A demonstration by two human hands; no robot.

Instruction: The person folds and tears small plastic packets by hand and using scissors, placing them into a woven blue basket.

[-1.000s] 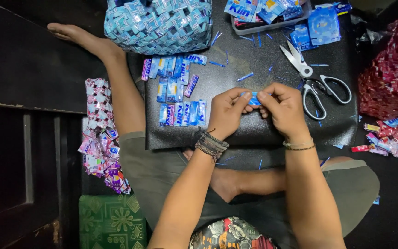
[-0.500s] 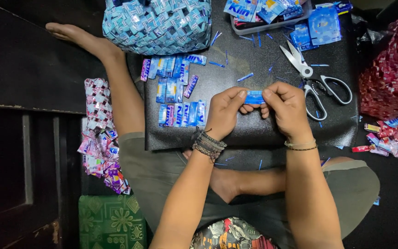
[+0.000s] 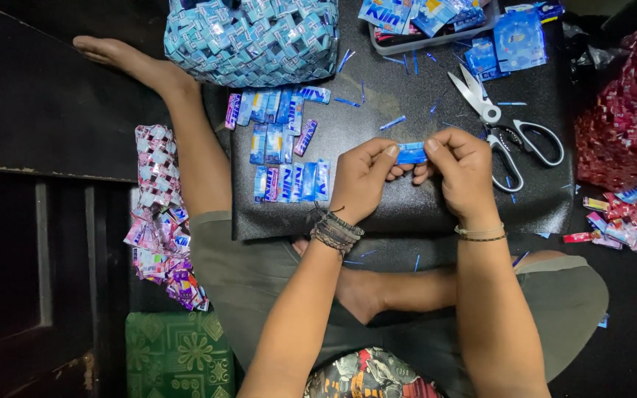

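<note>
In hand: left hand (image 3: 363, 180) and right hand (image 3: 462, 173) are pinching a blue wrapper strip (image 3: 411, 153), apparently folding it.
Done: folded strips (image 3: 289, 158) are lying in rows.
Left: wrappers in tray (image 3: 436, 38) are waiting.

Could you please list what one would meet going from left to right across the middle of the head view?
Pink woven strip → rows of folded blue wrappers → left hand → blue strip → right hand → scissors → red woven piece.

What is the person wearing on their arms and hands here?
Both forearms are bare, with no sleeves or gloves. The left hand has a stack of dark cord bracelets at its wrist; the right hand has thin bands at its wrist.
</note>
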